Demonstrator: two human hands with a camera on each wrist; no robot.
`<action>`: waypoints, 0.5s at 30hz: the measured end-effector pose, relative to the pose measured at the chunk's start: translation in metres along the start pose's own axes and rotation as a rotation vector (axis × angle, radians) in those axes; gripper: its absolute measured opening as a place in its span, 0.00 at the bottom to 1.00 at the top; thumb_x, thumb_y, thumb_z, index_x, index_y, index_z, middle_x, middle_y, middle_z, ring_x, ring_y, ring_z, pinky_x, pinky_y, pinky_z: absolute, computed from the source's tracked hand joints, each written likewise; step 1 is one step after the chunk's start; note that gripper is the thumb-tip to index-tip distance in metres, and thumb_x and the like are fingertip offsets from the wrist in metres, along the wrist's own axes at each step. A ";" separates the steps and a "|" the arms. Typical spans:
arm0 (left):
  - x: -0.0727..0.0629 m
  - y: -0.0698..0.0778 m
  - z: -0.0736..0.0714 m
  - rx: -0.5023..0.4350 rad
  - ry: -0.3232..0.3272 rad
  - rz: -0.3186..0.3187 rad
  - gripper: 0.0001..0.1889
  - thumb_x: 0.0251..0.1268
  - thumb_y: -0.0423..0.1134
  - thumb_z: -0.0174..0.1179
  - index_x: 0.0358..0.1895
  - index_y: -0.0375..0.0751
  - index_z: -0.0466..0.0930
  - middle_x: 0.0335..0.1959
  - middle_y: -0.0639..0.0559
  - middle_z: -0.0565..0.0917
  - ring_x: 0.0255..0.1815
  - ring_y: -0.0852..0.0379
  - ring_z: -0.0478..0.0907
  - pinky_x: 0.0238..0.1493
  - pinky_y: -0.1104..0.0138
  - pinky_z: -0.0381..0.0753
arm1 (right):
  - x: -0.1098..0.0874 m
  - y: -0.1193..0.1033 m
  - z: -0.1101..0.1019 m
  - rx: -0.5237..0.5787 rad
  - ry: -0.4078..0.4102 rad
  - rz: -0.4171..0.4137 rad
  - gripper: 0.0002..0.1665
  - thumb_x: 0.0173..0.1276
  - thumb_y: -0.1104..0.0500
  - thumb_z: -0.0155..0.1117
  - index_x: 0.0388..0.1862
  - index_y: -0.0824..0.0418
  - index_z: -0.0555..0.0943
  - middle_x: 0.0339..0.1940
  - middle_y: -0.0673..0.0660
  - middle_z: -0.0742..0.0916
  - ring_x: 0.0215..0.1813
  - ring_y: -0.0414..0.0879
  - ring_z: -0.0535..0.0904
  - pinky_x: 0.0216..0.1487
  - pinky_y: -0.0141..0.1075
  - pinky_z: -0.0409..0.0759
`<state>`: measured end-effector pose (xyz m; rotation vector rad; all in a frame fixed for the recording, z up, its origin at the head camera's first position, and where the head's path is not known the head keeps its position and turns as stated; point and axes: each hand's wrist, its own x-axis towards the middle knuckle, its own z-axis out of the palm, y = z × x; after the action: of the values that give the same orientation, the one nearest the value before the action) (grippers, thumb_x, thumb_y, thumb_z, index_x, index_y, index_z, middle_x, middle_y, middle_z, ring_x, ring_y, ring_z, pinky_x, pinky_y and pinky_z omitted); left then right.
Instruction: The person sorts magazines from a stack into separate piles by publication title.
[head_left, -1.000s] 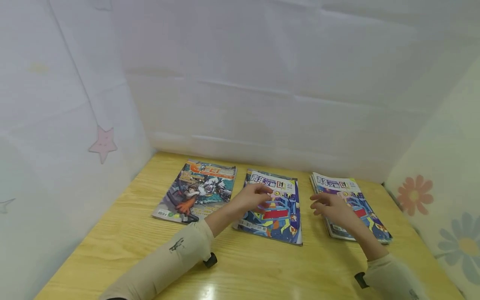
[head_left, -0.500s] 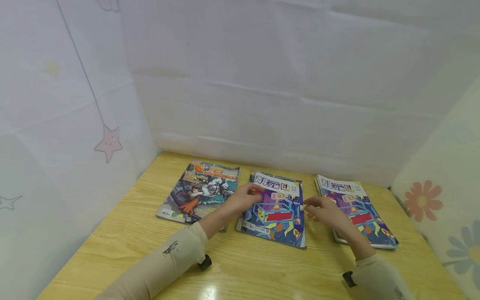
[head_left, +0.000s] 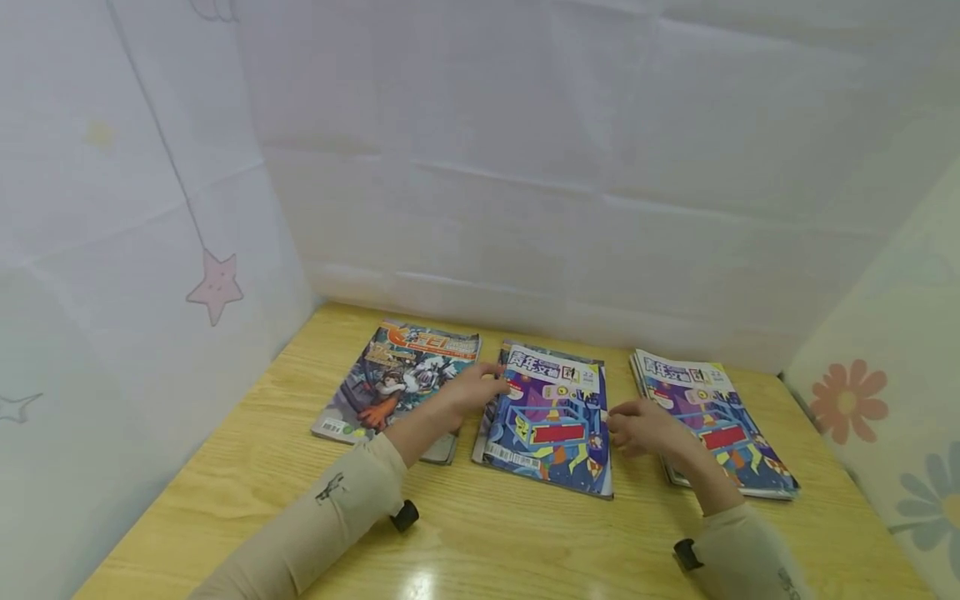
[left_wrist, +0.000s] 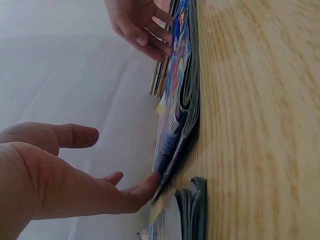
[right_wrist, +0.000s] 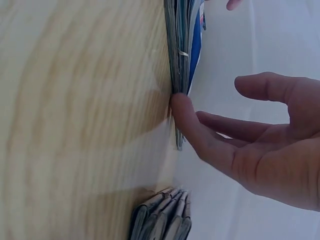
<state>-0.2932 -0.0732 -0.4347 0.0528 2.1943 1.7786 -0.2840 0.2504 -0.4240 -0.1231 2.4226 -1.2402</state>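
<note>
A purple-and-blue magazine [head_left: 555,433] tops the middle stack, with another magazine's edge showing beneath it. My left hand [head_left: 474,388] is at that stack's left side; in the left wrist view, a fingertip meets the edge of the magazines while the thumb stays apart. At the opposite side is my right hand [head_left: 647,427]. In the right wrist view, its fingertips [right_wrist: 181,102] touch the side of the stack [right_wrist: 181,55] close to the tabletop, thumb held away. Neither hand grips anything.
To the left lies a stack topped by a comic-style magazine [head_left: 412,375]. A thicker stack topped by a matching purple magazine [head_left: 727,429] lies to the right. White cloth [head_left: 480,192] stands behind the wooden table [head_left: 487,542], and printed cloth at both sides.
My right hand has moved left, from over the right stack to the middle stack's right edge. My left hand has drawn back from over the middle magazine to its left edge.
</note>
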 end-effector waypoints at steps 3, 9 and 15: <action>0.002 -0.002 -0.001 -0.026 -0.040 -0.014 0.34 0.72 0.42 0.62 0.78 0.39 0.63 0.71 0.36 0.69 0.68 0.36 0.69 0.66 0.43 0.68 | 0.001 0.002 -0.001 0.046 0.002 0.011 0.30 0.81 0.58 0.53 0.69 0.81 0.67 0.49 0.67 0.85 0.49 0.59 0.83 0.50 0.52 0.84; 0.008 -0.006 -0.003 -0.083 -0.084 -0.031 0.33 0.75 0.40 0.58 0.79 0.36 0.60 0.70 0.36 0.71 0.70 0.36 0.68 0.68 0.48 0.68 | -0.001 0.002 0.002 0.160 0.016 0.029 0.29 0.80 0.60 0.54 0.69 0.81 0.65 0.54 0.72 0.82 0.51 0.63 0.83 0.49 0.52 0.85; 0.019 -0.012 -0.001 -0.242 -0.044 -0.035 0.29 0.76 0.34 0.56 0.75 0.30 0.63 0.68 0.34 0.73 0.68 0.39 0.71 0.68 0.53 0.70 | 0.001 0.005 0.005 0.204 0.032 0.041 0.28 0.80 0.61 0.55 0.69 0.80 0.67 0.54 0.72 0.82 0.52 0.62 0.83 0.48 0.52 0.85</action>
<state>-0.3090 -0.0726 -0.4503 -0.0018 1.9229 1.9891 -0.2829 0.2492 -0.4309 0.0060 2.2961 -1.4711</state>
